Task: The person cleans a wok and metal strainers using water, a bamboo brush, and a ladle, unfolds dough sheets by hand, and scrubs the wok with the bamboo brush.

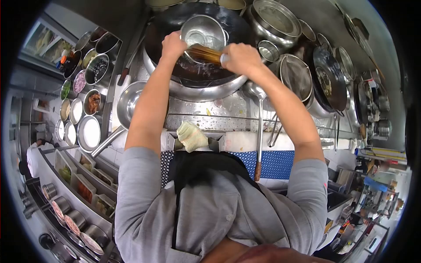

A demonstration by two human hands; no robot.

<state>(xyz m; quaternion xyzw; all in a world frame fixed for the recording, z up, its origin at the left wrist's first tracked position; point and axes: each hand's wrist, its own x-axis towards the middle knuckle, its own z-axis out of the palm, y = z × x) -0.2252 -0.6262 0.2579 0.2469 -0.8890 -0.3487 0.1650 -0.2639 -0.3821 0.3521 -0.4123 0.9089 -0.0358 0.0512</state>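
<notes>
Over the big dark wok (153, 48), my left hand (173, 46) is closed on the left edge of a round steel bowl (204, 28) with a small loop handle on its far side. The bowl is tilted, its inside turned up towards me. My right hand (242, 58) grips a bamboo wok brush (204, 53) by its bound end. The bristles point left and lie across the bowl's near edge, close to my left fingers. Wet metal and some water show around the bowl.
A steel pan (131, 103) sits left of the wok, and a long-handled ladle (259, 131) lies to the right. Beyond it are a mesh strainer (296, 76) and another wok (326, 79). A folded cloth (191, 136) rests in front. Ingredient bowls (90, 131) stand left.
</notes>
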